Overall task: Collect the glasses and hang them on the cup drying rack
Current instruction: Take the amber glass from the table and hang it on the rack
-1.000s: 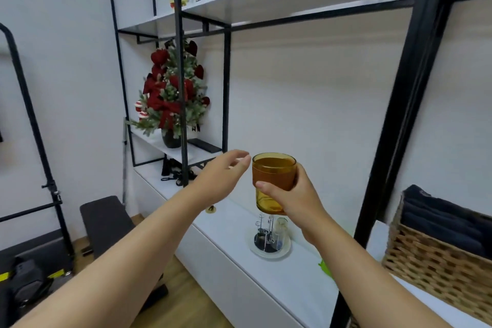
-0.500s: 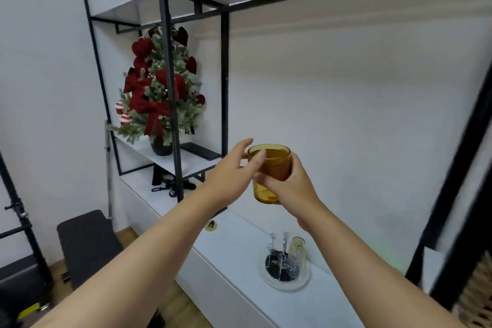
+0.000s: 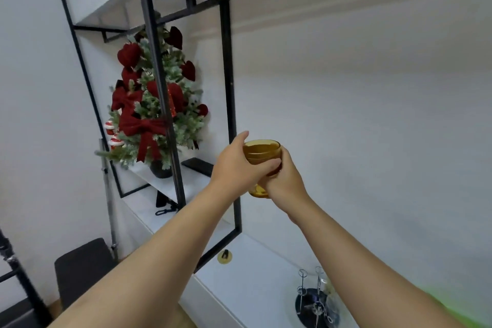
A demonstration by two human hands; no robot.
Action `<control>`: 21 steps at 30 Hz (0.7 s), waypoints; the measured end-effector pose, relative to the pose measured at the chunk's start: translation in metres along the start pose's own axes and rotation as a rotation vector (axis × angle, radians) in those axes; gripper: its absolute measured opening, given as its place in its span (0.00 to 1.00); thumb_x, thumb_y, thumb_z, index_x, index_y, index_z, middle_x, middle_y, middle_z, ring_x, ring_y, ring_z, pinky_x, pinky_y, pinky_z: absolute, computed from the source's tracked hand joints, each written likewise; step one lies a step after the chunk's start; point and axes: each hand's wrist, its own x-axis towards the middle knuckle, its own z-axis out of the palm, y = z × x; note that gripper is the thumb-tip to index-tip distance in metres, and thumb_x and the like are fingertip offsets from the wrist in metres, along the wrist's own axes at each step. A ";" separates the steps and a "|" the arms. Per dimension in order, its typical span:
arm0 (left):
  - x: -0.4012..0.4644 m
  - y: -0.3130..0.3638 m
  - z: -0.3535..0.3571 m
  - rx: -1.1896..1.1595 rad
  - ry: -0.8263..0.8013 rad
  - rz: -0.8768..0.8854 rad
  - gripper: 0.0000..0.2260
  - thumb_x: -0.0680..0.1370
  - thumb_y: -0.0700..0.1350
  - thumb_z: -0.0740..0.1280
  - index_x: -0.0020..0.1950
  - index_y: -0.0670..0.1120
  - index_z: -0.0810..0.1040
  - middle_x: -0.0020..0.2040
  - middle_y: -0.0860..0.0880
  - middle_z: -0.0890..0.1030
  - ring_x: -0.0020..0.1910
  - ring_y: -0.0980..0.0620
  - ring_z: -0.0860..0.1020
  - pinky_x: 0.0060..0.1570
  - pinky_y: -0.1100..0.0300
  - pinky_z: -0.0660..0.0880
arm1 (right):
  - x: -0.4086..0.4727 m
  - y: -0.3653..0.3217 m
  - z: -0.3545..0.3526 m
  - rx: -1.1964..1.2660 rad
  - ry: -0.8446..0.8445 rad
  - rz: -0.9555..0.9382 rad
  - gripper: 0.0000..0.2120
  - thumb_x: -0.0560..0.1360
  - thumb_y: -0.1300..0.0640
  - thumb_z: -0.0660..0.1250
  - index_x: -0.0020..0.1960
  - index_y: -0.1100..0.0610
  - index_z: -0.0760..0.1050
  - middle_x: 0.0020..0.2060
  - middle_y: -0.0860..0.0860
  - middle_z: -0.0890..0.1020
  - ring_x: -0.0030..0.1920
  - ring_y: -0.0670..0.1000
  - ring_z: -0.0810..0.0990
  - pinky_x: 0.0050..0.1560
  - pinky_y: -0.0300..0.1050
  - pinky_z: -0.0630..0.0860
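The amber glass (image 3: 262, 153) sits upright in both your hands, held up in the air in front of the white wall, well above the counter (image 3: 247, 282). Your right hand (image 3: 283, 181) wraps its lower half from the right, and your left hand (image 3: 239, 168) closes around its upper part from the left, fingers laid across the front. Below, near the counter's front edge at the right, the cup drying rack (image 3: 314, 303) stands on its round base, thin wire arms pointing up; a clear glass seems to hang on its right side. Farther back, a black-framed shelf (image 3: 226, 88) rises from the counter, and a small Christmas tree (image 3: 151, 112) with red bows stands on its lower board.
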 end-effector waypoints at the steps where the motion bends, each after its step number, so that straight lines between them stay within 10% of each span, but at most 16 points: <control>1: 0.009 -0.005 0.003 -0.016 -0.014 0.003 0.48 0.67 0.66 0.76 0.81 0.53 0.60 0.71 0.52 0.75 0.67 0.51 0.75 0.63 0.54 0.76 | 0.006 0.006 0.000 0.005 0.009 0.012 0.33 0.74 0.55 0.77 0.74 0.42 0.66 0.63 0.41 0.79 0.62 0.45 0.80 0.58 0.45 0.81; 6: 0.049 -0.033 0.025 -0.302 -0.139 -0.064 0.50 0.63 0.66 0.79 0.80 0.55 0.61 0.68 0.51 0.75 0.63 0.49 0.78 0.58 0.47 0.81 | 0.022 0.041 -0.008 0.129 0.088 0.168 0.47 0.70 0.36 0.77 0.80 0.33 0.53 0.68 0.46 0.78 0.64 0.48 0.81 0.62 0.55 0.82; 12: 0.076 -0.054 0.060 -0.749 -0.400 -0.214 0.42 0.69 0.57 0.81 0.78 0.55 0.64 0.63 0.49 0.77 0.55 0.53 0.82 0.48 0.50 0.85 | 0.017 0.080 -0.009 0.799 0.319 0.305 0.30 0.79 0.40 0.68 0.77 0.50 0.69 0.71 0.58 0.77 0.69 0.59 0.79 0.61 0.68 0.79; 21: 0.063 -0.087 0.144 -0.976 -0.584 -0.276 0.34 0.72 0.54 0.79 0.74 0.58 0.67 0.63 0.50 0.77 0.46 0.59 0.85 0.47 0.55 0.85 | -0.003 0.130 -0.005 0.842 0.638 0.379 0.35 0.74 0.30 0.65 0.73 0.50 0.76 0.67 0.55 0.82 0.66 0.57 0.82 0.52 0.54 0.84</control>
